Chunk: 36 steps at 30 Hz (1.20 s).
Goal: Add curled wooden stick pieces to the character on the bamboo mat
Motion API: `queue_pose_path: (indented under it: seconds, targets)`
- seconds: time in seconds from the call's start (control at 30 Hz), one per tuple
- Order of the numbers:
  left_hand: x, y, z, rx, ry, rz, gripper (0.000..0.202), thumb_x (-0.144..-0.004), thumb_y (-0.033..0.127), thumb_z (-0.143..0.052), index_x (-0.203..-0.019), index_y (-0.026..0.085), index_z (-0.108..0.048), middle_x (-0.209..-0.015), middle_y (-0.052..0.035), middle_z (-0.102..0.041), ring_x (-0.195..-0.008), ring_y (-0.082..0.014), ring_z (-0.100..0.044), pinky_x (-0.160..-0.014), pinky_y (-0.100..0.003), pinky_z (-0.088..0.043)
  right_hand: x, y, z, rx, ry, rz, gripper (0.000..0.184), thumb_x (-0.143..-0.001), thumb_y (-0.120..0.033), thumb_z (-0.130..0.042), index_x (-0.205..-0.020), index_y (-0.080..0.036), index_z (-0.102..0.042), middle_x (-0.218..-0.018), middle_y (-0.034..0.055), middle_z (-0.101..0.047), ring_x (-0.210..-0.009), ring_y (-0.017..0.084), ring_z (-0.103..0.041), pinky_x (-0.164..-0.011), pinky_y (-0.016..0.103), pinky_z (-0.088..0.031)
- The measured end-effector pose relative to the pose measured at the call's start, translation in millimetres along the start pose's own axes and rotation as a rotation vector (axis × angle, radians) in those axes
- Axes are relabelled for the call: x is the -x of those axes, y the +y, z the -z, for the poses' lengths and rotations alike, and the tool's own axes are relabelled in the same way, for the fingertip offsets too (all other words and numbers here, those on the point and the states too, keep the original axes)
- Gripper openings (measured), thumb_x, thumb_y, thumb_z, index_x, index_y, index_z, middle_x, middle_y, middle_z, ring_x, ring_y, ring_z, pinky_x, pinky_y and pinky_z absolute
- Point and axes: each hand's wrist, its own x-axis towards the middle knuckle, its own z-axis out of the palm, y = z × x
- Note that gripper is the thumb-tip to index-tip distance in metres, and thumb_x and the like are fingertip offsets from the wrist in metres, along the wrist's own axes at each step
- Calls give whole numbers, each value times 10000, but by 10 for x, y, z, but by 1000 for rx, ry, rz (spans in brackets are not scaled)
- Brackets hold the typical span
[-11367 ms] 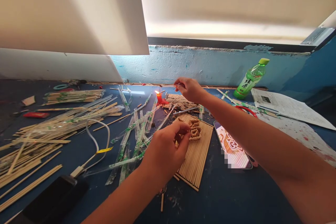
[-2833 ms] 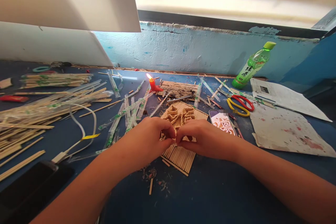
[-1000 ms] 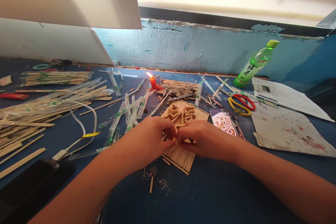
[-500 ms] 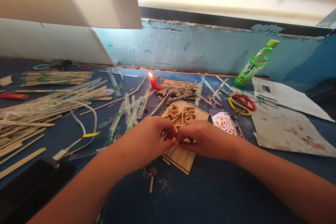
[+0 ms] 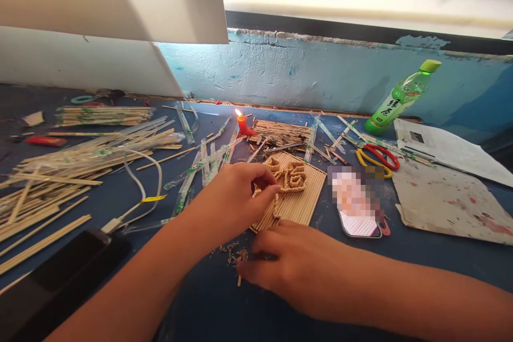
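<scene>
A mat of thin wooden sticks [image 5: 310,197] lies on the blue table, carrying a curled raised design [image 5: 294,179] of small pale wooden pieces. My left hand [image 5: 240,197] is over the mat's left side, thumb and forefinger pinched at the design. Whatever lies between those fingertips is too small to make out. Closer to me, my right hand [image 5: 292,264] reaches leftward past the mat's near corner, fingers apart. Its lowest fingertip meets or covers the upper end of a short stick piece [image 5: 239,280], next to dark scraps [image 5: 232,252]; contact is unclear.
Behind the mat burns a red candle [image 5: 242,125]. To the right are a phone [image 5: 360,228], scissors [image 5: 374,163], stained paper [image 5: 452,200] and a green bottle [image 5: 395,104]. Leftward lie wooden sticks [image 5: 60,214], plastic wrappers [image 5: 204,163], a white cable [image 5: 160,171] and a black device [image 5: 76,262].
My right hand has left the design and moved down toward the short stick piece. My left hand stays pinched at the design. The view has shifted slightly left.
</scene>
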Motion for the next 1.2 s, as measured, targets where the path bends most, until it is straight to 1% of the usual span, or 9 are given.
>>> queue_pose_path:
  seconds: [0.13,0.47,0.57,0.7,0.83,0.9,1.0,1.1,1.2]
  targets:
    - [19,18,-10,-8,-19,13,170,-855,316,-591,-820,199,-709,-678,17,-671,-571,-124,-548,-577,-262,-403,-104,-69,-107,85,-21,93,147,-906,-147,-504,-919,-168,-649,-993,82,-638,-839,200,-551,-742,346,-418]
    - [17,49,-27,26,-24,5,214,-868,364,-573,-814,207,-709,-698,11,-683,-598,-140,-558,-573,-264,-409,-104,-99,-256,181,56,70,178,-949,-197,-422,-891,-167,-587,-916,74,-600,-784,200,-540,-644,332,-406]
    - [10,37,-32,75,-30,23,250,-884,392,-555,-797,201,-691,-665,15,-658,-580,-136,-540,-538,-255,-394,-75,-86,-100,196,33,62,139,-934,-167,-432,-918,-167,-569,-847,61,-598,-741,188,-532,-630,322,-399]
    - [9,26,-12,244,-87,32,338,-925,445,-495,-780,194,-670,-681,7,-644,-622,-141,-563,-555,-242,-415,17,39,321,118,23,-47,119,-932,-138,-455,-897,-180,-561,-851,50,-608,-723,160,-517,-624,290,-396]
    - [17,50,26,425,-221,21,359,-942,447,-477,-789,196,-685,-697,3,-632,-624,-128,-533,-549,-228,-404,142,232,661,-104,217,-161,57,-956,-212,-534,-926,-193,-579,-917,29,-645,-815,128,-568,-722,246,-422]
    - [21,69,37,496,-301,29,337,-938,437,-497,-813,200,-700,-682,4,-623,-593,-118,-501,-530,-227,-387,197,303,734,-128,305,-216,72,-935,-278,-593,-931,-205,-599,-861,-1,-645,-753,109,-572,-681,231,-413]
    - [23,90,30,583,-361,63,269,-916,421,-555,-895,215,-728,-684,7,-615,-575,-110,-477,-498,-223,-362,252,358,775,-111,345,-264,128,-904,-335,-637,-907,-208,-618,-799,-22,-633,-672,95,-548,-620,226,-390]
    - [17,91,2,645,-332,80,224,-885,385,-615,-991,231,-739,-715,-1,-639,-614,-117,-521,-528,-226,-407,268,438,836,-84,351,-259,180,-887,-388,-647,-895,-209,-631,-787,-19,-636,-666,102,-539,-621,238,-380]
    - [4,81,-28,694,-260,88,227,-871,336,-645,-1060,240,-724,-828,-22,-703,-661,-123,-576,-586,-240,-471,270,688,951,1,382,-325,217,-903,-414,-603,-897,-201,-646,-794,0,-647,-680,118,-544,-639,259,-380]
